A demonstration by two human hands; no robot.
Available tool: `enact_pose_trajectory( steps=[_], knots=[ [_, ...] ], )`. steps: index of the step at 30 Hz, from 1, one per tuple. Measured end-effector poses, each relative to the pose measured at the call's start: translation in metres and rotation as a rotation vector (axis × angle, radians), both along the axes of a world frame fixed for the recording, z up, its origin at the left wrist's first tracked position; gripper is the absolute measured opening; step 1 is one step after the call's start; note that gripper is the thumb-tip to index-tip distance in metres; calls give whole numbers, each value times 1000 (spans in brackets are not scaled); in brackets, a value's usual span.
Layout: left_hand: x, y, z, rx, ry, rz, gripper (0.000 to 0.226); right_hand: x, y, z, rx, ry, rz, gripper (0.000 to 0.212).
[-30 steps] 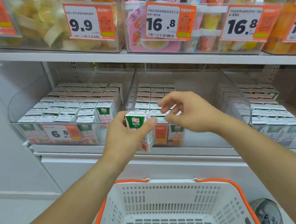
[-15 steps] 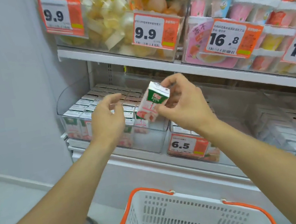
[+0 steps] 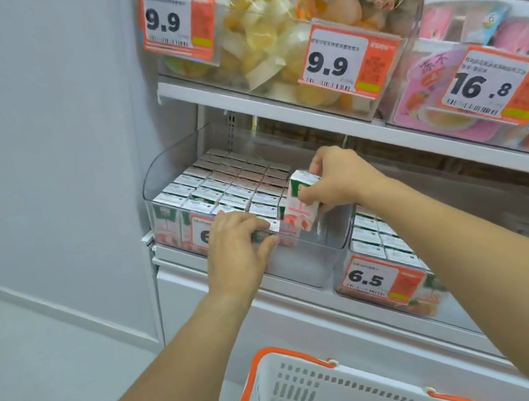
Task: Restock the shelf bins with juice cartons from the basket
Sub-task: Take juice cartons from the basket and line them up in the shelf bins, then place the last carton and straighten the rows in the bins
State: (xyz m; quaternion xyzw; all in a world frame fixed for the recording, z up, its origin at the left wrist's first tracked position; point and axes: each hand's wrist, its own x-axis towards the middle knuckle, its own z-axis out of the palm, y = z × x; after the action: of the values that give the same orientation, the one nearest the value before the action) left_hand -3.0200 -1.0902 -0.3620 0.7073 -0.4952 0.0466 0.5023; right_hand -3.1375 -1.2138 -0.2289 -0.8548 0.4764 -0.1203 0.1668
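Observation:
My right hand [image 3: 339,176] grips a small pink and green juice carton [image 3: 302,204], tilted, over the front right corner of the left clear shelf bin [image 3: 301,264]. That bin holds several rows of like cartons [image 3: 230,188], and a gap shows at its front right. My left hand [image 3: 235,243] rests on the bin's front rim, fingers curled against a front-row carton [image 3: 266,231]. The white basket with an orange rim [image 3: 322,399] sits below; what shows of its inside holds no cartons.
A second bin of cartons [image 3: 382,251] with a 6.5 price tag stands to the right. The shelf above [image 3: 276,108] carries bins of jelly cups with 9.9 and 16.8 tags. A grey wall [image 3: 37,132] closes the left side.
The carton went from my left hand to my right, then down to the left bin's front right corner. My left hand dropped onto the bin's front. The view swung left.

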Motion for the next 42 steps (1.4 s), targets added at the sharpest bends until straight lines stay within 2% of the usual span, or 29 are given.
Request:
enact_pose_trajectory(
  steps=[3, 7, 13, 16, 17, 19, 23, 26, 29, 31, 37, 42],
  knots=[
    [1, 0, -3, -16, -48, -8, 26, -2, 1, -5, -1, 122, 14, 36],
    [2, -1, -5, -10, -80, -2, 25, 5, 6, -21, -34, 187, 29, 42],
    [2, 0, -4, -4, -85, -11, 22, 21, 12, -54, -109, 213, 37, 42],
    [5, 5, -1, 12, -66, -76, 25, 17, 16, -51, -192, 237, 81, 52],
    [4, 8, 2, 13, -44, -95, 28, 11, 19, -46, -229, 216, 96, 51],
    [2, 17, 8, -21, 24, -91, 29, -7, 31, -36, -322, 123, 131, 38],
    [-17, 34, 25, -87, 11, -62, 6, -73, 76, -32, -416, -144, 234, 11],
    [-51, 45, 29, 78, -8, -247, 8, -130, 113, -51, -332, -246, 254, 14],
    [-97, 53, 15, 309, -56, -419, 9, -183, 133, -89, -157, -220, 235, 13],
    [-129, 58, -6, 448, -19, -490, 7, -216, 139, -121, 2, -159, 196, 12],
    [-219, 80, -122, 738, 238, -621, 5, -300, 149, -248, 235, 86, 22, 3],
    [-252, 98, -220, 1024, 366, -606, 10, -348, 160, -345, 558, 318, -14, 20]
  ],
)
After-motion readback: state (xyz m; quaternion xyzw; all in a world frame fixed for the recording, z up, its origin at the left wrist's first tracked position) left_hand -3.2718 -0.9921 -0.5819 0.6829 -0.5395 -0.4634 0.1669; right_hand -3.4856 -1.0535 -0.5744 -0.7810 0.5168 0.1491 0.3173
